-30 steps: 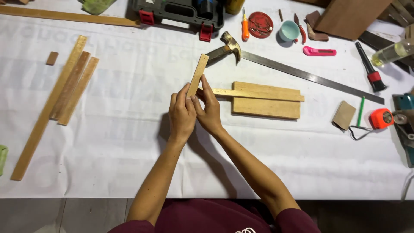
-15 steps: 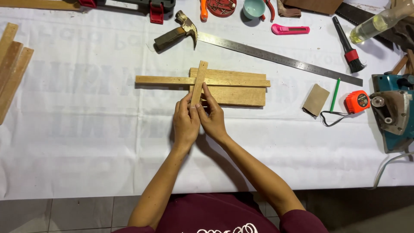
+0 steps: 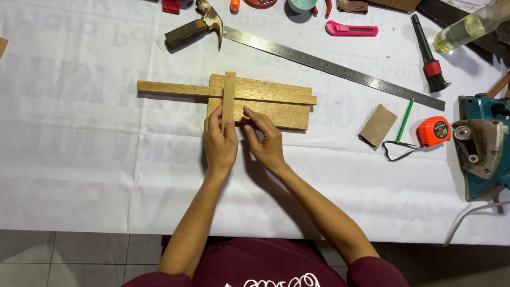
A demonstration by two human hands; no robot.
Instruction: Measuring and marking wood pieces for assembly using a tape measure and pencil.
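Short strip: we see a narrow, pale wooden strip lying upright in the view, crossing over a longer strip and a board; its lower end sits between our two hands.
Long strip: a slim wooden strip runs left to right under the short one, its left end sticking out past the board.
Board: a wider, reddish-brown wooden board lies flat beneath both strips, near the middle of the surface.
Left hand: our left hand rests flat at the short strip's lower end, fingers close together and touching it.
Right hand: our right hand sits just beside it, its fingers narrow and pressed on the board; we cannot tell whether they pinch anything.
Surface: a white cloth-covered surface carries everything.
Further out: a hammer and a long steel ruler lie above the board; a sanding block, green pencil, orange tape measure and blue power tool lie well to the right.
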